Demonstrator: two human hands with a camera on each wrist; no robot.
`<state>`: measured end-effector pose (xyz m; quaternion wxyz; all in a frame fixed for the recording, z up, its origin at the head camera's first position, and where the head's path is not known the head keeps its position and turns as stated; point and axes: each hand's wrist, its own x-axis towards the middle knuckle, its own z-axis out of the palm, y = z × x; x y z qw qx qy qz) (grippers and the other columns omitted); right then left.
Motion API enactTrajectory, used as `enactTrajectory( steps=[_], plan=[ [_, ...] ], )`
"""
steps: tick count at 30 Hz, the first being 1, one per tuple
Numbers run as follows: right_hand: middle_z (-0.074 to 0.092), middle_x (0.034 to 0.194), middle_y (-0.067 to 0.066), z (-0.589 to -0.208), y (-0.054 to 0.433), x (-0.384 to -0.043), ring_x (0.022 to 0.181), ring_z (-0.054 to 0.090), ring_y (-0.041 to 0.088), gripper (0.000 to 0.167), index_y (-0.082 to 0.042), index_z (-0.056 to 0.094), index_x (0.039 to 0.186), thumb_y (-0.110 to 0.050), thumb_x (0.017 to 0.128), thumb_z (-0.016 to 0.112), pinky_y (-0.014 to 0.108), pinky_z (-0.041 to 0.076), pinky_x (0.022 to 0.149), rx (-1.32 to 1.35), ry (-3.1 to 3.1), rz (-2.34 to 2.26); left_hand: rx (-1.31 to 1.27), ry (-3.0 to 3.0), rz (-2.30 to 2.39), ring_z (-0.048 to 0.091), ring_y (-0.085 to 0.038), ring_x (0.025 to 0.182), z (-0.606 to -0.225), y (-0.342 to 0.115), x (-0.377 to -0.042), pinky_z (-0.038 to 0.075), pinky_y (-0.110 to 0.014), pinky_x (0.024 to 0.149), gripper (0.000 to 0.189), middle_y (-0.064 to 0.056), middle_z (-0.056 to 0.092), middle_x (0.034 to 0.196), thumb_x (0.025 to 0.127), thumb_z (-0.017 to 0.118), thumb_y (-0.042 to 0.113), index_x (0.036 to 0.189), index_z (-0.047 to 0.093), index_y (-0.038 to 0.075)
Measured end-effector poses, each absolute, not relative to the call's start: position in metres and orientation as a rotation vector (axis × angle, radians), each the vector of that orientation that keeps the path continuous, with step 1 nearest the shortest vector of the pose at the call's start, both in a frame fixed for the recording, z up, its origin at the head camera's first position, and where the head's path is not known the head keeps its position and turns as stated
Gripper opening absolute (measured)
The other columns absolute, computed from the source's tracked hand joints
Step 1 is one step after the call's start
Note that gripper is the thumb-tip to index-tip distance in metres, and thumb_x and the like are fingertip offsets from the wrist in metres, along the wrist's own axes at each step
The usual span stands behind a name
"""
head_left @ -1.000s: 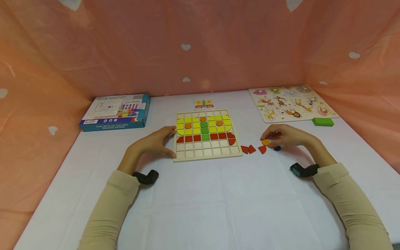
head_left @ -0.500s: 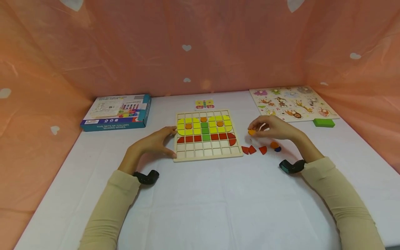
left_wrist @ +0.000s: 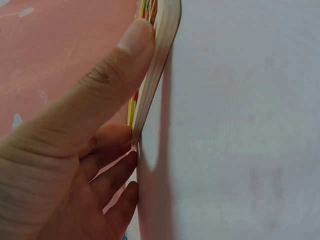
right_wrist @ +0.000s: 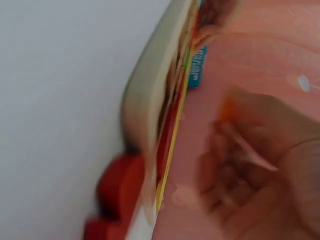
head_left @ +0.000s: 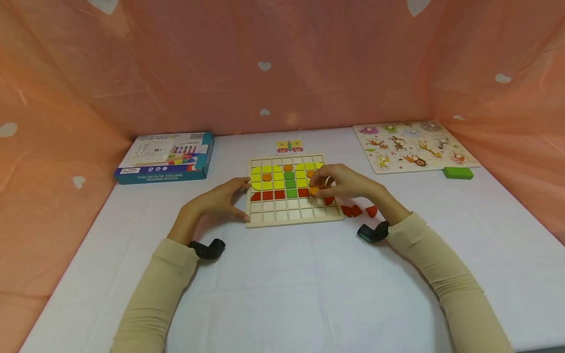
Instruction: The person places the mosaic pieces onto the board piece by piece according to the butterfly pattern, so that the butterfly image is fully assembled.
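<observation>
In the head view, my left hand [head_left: 219, 198] rests at the left side of a wooden grid board [head_left: 291, 223]. Its thumb touches the near corner and its fingers touch the edge further up, loosely extended. Over the board's right part, my right hand [head_left: 348, 182] pinches a small orange round piece [head_left: 314, 190] between thumb and fingers; the right wrist view shows it blurred. Yellow, orange, green and red pieces fill the board's upper cells. Several loose red wedge pieces [head_left: 356, 211] lie off its near right corner, partly behind my right hand.
A small pattern card [head_left: 289, 146] lies behind the board. A blue box [head_left: 163, 159] stands at back left. At back right are an animal puzzle board [head_left: 410, 147] and a green block [head_left: 457, 173]. A pink curtain [head_left: 309, 63] closes off the back.
My right hand picks up an orange round piece from the loose pieces and carries it left over the board. The remaining orange and blue pieces become hidden behind my right arm. My left hand stays put.
</observation>
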<state>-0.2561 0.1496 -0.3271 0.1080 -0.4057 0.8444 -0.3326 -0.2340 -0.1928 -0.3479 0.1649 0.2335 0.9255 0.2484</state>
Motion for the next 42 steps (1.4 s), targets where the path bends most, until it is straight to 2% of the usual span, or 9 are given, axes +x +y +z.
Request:
enactTrajectory(
  steps=[13, 25, 42],
  plan=[
    [0.06, 0.09, 0.003, -0.337, 0.148, -0.256, 0.081, 0.052, 0.017, 0.019, -0.007, 0.068, 0.098, -0.011, 0.08, 0.073, 0.028, 0.049, 0.073, -1.11, 2.472, -0.806, 0.651, 2.64, 0.7, 0.019, -0.032, 0.14, -0.346, -0.193, -0.233, 0.015, -0.048, 0.114, 0.097, -0.015, 0.024, 0.151, 0.067, 0.083, 0.037, 0.143, 0.032, 0.002],
    [0.061, 0.091, 0.002, -0.339, 0.147, -0.255, 0.081, 0.053, 0.017, 0.022, -0.007, 0.068, 0.1, -0.014, 0.08, 0.073, 0.029, 0.049, 0.074, -1.105, 2.483, -0.793, 0.651, 2.642, 0.701, 0.02, -0.032, 0.14, -0.348, -0.193, -0.234, 0.016, -0.047, 0.114, 0.097, -0.014, 0.025, 0.151, 0.066, 0.084, 0.037, 0.142, 0.034, 0.002],
    [0.061, 0.087, 0.002, -0.34, 0.148, -0.256, 0.077, 0.053, 0.016, 0.019, -0.008, 0.068, 0.096, -0.014, 0.079, 0.074, 0.027, 0.049, 0.071, -1.126, 2.485, -0.815, 0.659, 2.641, 0.691, 0.02, -0.032, 0.14, -0.347, -0.193, -0.234, 0.016, -0.048, 0.114, 0.096, -0.015, 0.025, 0.151, 0.067, 0.083, 0.036, 0.142, 0.034, 0.002]
  ],
)
